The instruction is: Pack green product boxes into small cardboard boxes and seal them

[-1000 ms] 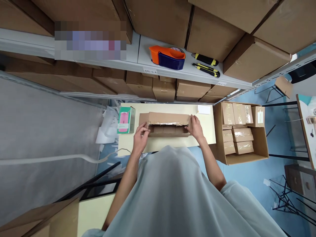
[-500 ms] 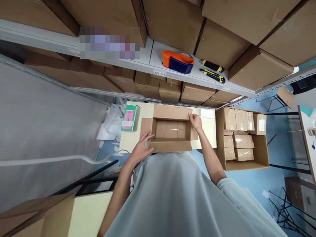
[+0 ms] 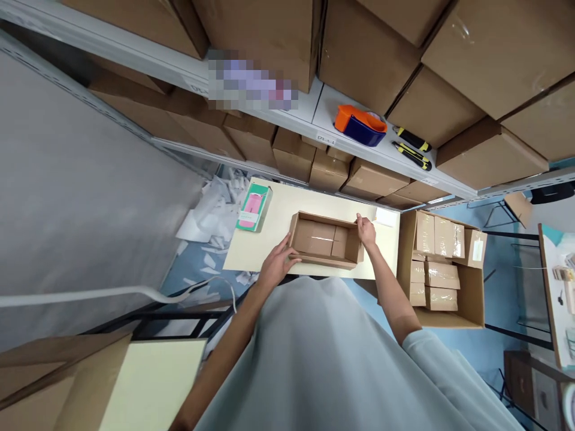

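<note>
An open cardboard box [image 3: 314, 235] sits on the pale tabletop in front of me, its inside bare and its bottom seam visible. My left hand [image 3: 276, 261] grips the box's near left corner, thumb along the front wall and fingers on the left side. At the far right corner, my right hand [image 3: 366, 231] is closed on the box's edge. No flaps stick out around the rim; they appear folded down along the outside. A green and pink retail box [image 3: 252, 208] lies on the table to the left.
Beside the table on the right stands a large carton [image 3: 471, 293] of taped small boxes. The shelf ahead holds an orange and blue tape dispenser [image 3: 360, 125], two utility knives [image 3: 412, 147] and cartons. White scraps [image 3: 206, 209] lie at left; a white cable [image 3: 112, 293] crosses there.
The box's flaps, spread outward before, no longer stick out. Both hands have stayed at the box, with the left now gripping its corner. The view has shifted and tilted.
</note>
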Tool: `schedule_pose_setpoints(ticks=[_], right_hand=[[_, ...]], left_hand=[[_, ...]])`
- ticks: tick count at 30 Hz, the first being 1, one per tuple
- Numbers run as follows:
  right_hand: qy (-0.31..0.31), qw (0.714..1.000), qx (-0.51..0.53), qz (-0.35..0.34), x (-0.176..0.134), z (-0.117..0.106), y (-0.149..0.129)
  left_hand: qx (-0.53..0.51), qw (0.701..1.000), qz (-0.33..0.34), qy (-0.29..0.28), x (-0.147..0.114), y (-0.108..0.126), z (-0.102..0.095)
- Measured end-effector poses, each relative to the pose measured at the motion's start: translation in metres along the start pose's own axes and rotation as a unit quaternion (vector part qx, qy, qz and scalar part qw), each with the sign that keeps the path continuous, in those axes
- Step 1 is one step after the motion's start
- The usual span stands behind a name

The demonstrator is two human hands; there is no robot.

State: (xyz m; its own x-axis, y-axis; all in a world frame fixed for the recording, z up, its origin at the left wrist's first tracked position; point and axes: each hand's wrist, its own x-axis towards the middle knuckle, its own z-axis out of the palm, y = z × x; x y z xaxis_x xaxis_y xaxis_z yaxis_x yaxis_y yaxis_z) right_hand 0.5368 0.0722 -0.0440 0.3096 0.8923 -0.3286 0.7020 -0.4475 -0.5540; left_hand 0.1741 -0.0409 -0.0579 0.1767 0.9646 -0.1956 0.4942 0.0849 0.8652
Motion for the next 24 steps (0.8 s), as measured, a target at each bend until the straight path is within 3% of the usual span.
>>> schedule_pose_setpoints(ticks=[12, 16, 19, 24], right_hand=[[0.029, 0.998, -0.062, -0.014, -0.017, -0.003, -0.018], [0.057, 0.995, -0.054, -0.070, -0.023, -0.009, -0.023], [0.114, 0.988, -0.038, -0.101, -0.040, -0.015, -0.018], [0.163, 0.981, -0.073, -0.074, -0.095, -0.016, 0.014]], left_hand=[[0.013, 0.999, 0.042, -0.023, -0.003, -0.015, 0.003], [0.015, 0.998, 0.046, -0.037, -0.004, -0.018, 0.002], [0.011, 0.999, 0.028, -0.021, -0.005, -0.016, -0.001], [0.041, 0.998, -0.005, 0.041, -0.001, -0.012, -0.003]])
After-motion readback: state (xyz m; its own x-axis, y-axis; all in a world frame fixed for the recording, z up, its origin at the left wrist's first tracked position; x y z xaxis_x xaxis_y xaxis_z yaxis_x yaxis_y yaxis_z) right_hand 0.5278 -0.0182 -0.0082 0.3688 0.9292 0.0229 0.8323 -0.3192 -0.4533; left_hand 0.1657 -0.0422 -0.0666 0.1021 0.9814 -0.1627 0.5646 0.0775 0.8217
